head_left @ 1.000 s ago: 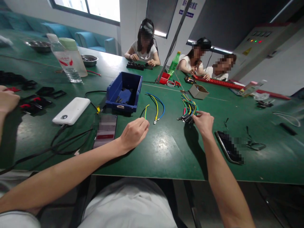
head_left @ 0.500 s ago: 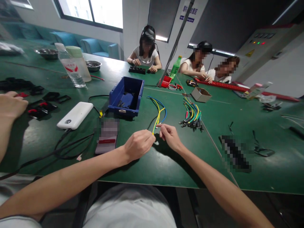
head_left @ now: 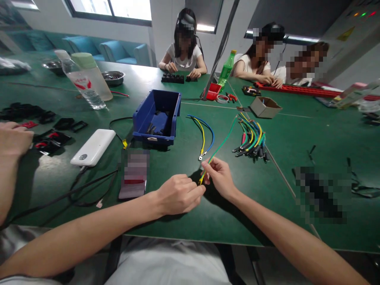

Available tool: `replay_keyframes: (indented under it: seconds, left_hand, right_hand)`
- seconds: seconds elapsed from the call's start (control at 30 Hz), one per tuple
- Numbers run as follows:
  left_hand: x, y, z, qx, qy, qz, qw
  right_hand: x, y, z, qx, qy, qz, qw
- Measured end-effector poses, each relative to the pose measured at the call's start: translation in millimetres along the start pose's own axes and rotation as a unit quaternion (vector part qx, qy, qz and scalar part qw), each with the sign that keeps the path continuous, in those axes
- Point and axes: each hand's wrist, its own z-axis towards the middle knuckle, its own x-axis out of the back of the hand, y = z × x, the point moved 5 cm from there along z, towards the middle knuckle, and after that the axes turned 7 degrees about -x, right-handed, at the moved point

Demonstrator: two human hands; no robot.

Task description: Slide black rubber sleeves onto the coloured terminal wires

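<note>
My right hand (head_left: 219, 176) is closed in a pinch around a green-and-yellow wire (head_left: 223, 143), whose long free end points up and away to the right. Just below, my left hand (head_left: 180, 194) is curled with its fingertips at the wire's lower end. A small dark bit shows there, but what the left fingers hold is mostly hidden. Beyond my hands, a yellow wire (head_left: 203, 134) and a blue wire (head_left: 213, 136) lie on the table, with a metal lug at their near end. To the right rests a bundle of wires (head_left: 252, 136) with black sleeves on their ends.
A blue bin (head_left: 139, 128) with small black pieces stands ahead left. Nearby are a phone (head_left: 135, 174), a white power bank (head_left: 93, 147) with cables, and bottles (head_left: 86, 89). A small box (head_left: 265, 107) sits at right. Another person's hand (head_left: 14, 138) is at far left; co-workers sit opposite.
The green-and-yellow wire has come apart from the yellow and blue wires and is now in my right hand. Both hands have moved nearer to me, and the view has shifted.
</note>
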Motion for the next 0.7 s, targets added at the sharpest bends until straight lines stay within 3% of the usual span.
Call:
replay_keyframes:
  seconds: [0.1, 0.13, 0.2, 0.27, 0.33, 0.4, 0.47, 0.53, 0.7]
  left_hand:
    - [25.1, -24.2, 0.8, 0.053, 0.125, 0.05, 0.99]
    - [36.3, -40.5, -0.1, 0.1, 0.163, 0.079, 0.978]
    - [56.8, -86.2, -4.8, 0.252, 0.183, 0.133, 0.941]
    - [67.0, -137.0, -8.7, 0.367, 0.106, 0.14, 0.913]
    - [64.7, -183.3, -13.3, 0.426, -0.044, 0.139, 0.893]
    - [54.3, -219.0, -24.0, 0.477, -0.174, 0.103, 0.855]
    - [44.1, -240.4, -31.2, 0.495, -0.215, 0.073, 0.839]
    - [33.1, -251.1, -35.2, 0.498, -0.221, 0.043, 0.837]
    - [16.9, -256.2, -36.9, 0.487, -0.194, -0.018, 0.851]
  right_hand:
    - [-1.6, -0.9, -1.4, 0.001, -0.011, -0.005, 1.0]
    - [-1.8, -1.4, -2.2, 0.003, -0.014, -0.004, 1.0]
    - [-1.8, -2.5, -3.9, 0.008, -0.017, -0.007, 1.0]
    - [-1.4, -3.4, -5.3, 0.014, -0.012, -0.016, 1.0]
    - [-0.3, -3.9, -6.0, 0.017, -0.003, -0.024, 1.0]
    - [1.5, -4.3, -5.8, 0.021, 0.005, -0.025, 0.999]
    - [4.2, -4.8, -4.5, 0.025, 0.012, -0.021, 0.999]
    - [7.4, -5.7, -2.2, 0.032, 0.02, -0.017, 0.999]
    - [14.6, -7.8, 4.9, 0.043, 0.045, -0.003, 0.998]
